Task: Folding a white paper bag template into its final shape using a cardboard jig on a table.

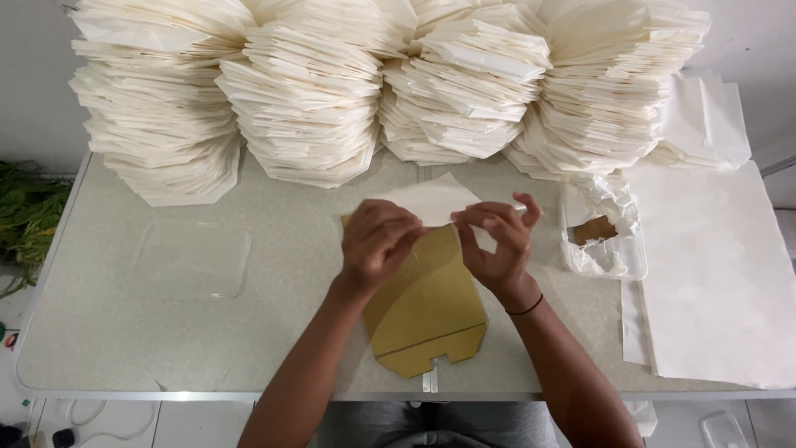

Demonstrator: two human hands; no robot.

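**A:** Status from the head view?

**B:** Both my hands are mid-table, a bit nearer the front edge than the back. My left hand [377, 245] is curled with fingers closed, pinching the left part of a white paper sheet [431, 199]. My right hand [497, 241] pinches the same sheet's right part between thumb and forefinger; the other fingers are loosely spread.

**A:** Where's the sheet sitting?

**B:** It's held over the top end of a tan cardboard template [427, 311]. The template lies flat on the table [108, 332], its lower end near the front edge. A short strip of clear tape [429, 380] runs from that end to the front edge.

**A:** Anything else on the surface?

**B:** Stacks of folded white paper [307, 91] run along the whole back edge, piled high and fanned out. A clear plastic lid [192, 259] lies flat left of centre. A clear plastic tray [604, 236] with a brown piece inside sits just right of my right hand. Large flat white sheets [717, 274] cover the right end and overhang the right edge.

**A:** Off the table?

**B:** Green plants [29, 211] are beyond the left edge. There's a black band on my right wrist.
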